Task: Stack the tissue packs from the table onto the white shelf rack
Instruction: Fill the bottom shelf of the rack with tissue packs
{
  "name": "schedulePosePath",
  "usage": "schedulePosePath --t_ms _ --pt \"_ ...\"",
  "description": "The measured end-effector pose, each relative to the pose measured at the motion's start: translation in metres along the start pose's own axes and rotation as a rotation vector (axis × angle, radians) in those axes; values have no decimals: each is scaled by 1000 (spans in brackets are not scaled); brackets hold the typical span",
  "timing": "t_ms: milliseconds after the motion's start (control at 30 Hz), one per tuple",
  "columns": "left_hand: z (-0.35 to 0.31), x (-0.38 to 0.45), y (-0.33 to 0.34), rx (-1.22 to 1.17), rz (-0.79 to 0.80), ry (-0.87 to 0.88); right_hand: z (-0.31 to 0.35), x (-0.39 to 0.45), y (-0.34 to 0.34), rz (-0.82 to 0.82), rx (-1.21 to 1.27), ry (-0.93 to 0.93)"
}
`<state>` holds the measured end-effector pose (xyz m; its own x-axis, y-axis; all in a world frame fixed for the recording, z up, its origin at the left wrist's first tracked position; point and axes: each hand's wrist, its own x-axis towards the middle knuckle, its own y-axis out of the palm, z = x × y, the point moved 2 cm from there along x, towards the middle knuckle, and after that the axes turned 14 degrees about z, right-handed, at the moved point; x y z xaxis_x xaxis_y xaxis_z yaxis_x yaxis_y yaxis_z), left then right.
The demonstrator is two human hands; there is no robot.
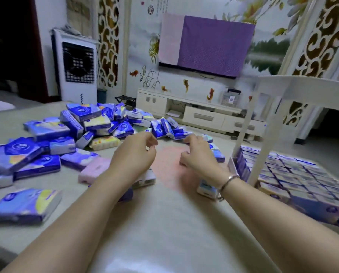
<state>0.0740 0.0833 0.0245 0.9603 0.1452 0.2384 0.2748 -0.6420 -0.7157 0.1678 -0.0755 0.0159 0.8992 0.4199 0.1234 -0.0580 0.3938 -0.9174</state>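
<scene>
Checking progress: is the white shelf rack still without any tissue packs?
No, rows of tissue packs already fill the bottom level of the white shelf rack.

Bare table (pixel 164 223) strip runs down the middle; tissue pile (pixel 97 123) blocks far-left side, rack post (pixel 263 138) and stacked packs (pixel 294 178) block right edge.

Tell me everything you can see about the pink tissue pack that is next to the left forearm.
The pink tissue pack is a flat, rectangular packet in pale pink, glossy-looking wrap, with a faint oblong mark on its top face. It lies flat on the table, slightly angled, its near right end hidden behind the left forearm. A blue pack borders its far side; contact is unclear. Blur hides any printing.
</scene>
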Motion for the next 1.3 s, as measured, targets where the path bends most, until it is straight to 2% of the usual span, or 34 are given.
schedulePosePath --t_ms 133,300,533,700,833,933,1000,1100,1167,1300 --pt "7 11 12 -24 58 -27 -32 39 1 -40 13 322" --pt "7 14 17 -39 82 -45 -69 60 7 118 39 533" --pt "3 11 15 -48 87 -49 -93 90 15 165 34 545" --pt "12 13 20 -22 97 -67 -85 74 5 36 46 507" --pt "12 14 26 -18 113 -85 -71 65 -4 -7 47 501" --pt "12 15 28 -30 108 -54 -44 51 -17 -27 125 384" --pt "11 15 29 -39 112 3 -18 34 -26 59 330 263" --pt "5 14 29 -72 143 109 12 11 -32 352 591 144" --pt "0 14 31 -144 174 182 24 3 -32 477 735 73" --pt "-4 19 33 -180 130 239 27 2 -35 638 915 55"
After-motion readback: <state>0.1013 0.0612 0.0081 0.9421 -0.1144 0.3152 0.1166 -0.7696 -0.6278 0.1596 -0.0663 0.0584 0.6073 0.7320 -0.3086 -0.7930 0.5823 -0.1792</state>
